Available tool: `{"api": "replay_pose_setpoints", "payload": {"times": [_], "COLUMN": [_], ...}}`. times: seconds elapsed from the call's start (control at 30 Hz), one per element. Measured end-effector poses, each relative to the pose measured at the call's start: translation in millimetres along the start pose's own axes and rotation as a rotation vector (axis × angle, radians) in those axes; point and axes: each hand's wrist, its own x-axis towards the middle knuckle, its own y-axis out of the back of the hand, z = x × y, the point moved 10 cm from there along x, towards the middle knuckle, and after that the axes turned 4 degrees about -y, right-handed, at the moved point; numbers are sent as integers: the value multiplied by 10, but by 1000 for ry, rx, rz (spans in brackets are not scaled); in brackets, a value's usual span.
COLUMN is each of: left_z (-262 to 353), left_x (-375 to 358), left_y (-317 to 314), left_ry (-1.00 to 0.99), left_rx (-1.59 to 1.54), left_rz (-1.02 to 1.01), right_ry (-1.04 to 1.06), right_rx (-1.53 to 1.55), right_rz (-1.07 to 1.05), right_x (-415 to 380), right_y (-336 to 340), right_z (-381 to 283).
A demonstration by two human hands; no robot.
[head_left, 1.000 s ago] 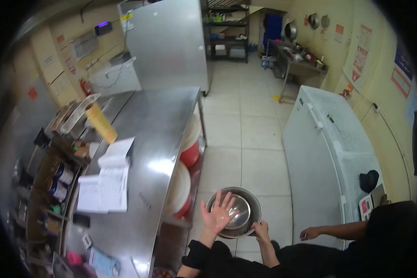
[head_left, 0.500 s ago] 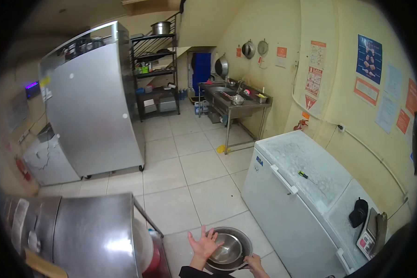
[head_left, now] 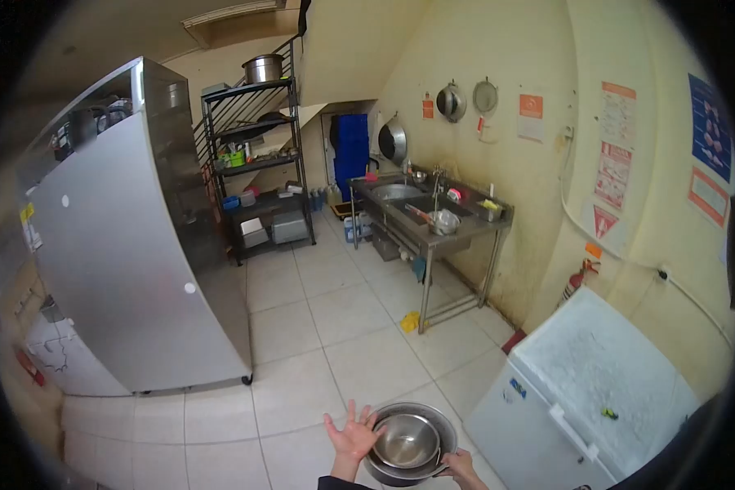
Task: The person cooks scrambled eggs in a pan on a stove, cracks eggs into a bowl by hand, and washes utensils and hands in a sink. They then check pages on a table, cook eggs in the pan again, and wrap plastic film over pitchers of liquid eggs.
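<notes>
Two nested metal bowls are held low at the bottom centre, a smaller shiny bowl inside a larger bowl. On the right rim of the larger one, my right hand is closed, its fingers wrapped over the edge. My left hand is raised at the bowls' left side with its palm showing and fingers spread, holding nothing. Its fingertips overlap the bowls' left edge in view; whether they touch is unclear.
A white chest freezer stands at the lower right with a small green-handled tool on it. Ahead is a steel sink table. A tall steel cabinet and black shelving stand left. A yellow cloth lies on the tiles.
The view has moved forward: the sink, shelving and cabinet look nearer, and the steel machine at lower left has left the frame. Both hands and the bowls keep nearly the same pose.
</notes>
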Motion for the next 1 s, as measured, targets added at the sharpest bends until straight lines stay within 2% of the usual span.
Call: {"api": "replay_pose_setpoints", "payload": {"times": [0.1,0.2,0.27,0.3,0.37,0.43,0.5,0.57,0.63,0.73,0.77,0.83,0.97,1.0], "left_z": [452,767,949,1031,1252,1370,1529,1695,1850,2144,2297,2499,3238,3340], "left_x": [918,1957,2651,2968,3589,4156,4715,5298,5881,6840,7065,7527,8315,8587], "left_y": [-97,-130,-209,-307,-602,-952,-1363,-1556,-1644,-1842,-1919,-2105,-2686,-2749], "left_ry": [-53,-7,13,30,10,71,118,127,126,93,77,88,-84,-76], "left_rx": [-30,-25,-103,-112,-97,-150,-114,-66,-44,10,10,-3,41,31], "left_rz": [9,-109,-113,-114,-152,-190,-287,-307,-329,-361,-378,-375,-573,-581], "right_ry": [-13,15,-105,-102,48,16,-4,91,49,50,0,77,132,140], "right_rx": [28,56,140,141,191,226,91,91,181,138,110,287,420,418], "right_rz": [-14,-113,-78,-60,-54,-67,6,-22,-87,-94,-81,-161,-167,-145], "right_x": [731,1604,1992,2145,2409,2849,3288,3857,4249,5601,5866,5937,6939,7239], "right_y": [-497,-1067,-1455,-1640,-1928,-2138,-2401,-2723,-3070,-3406,-3544,-3945,-4399,-4464], "right_z": [-557,-835,-970,-1230,-1923,-2134,-2559,-2937,-3382,-3821,-3761,-4625,-5696,-5950]}}
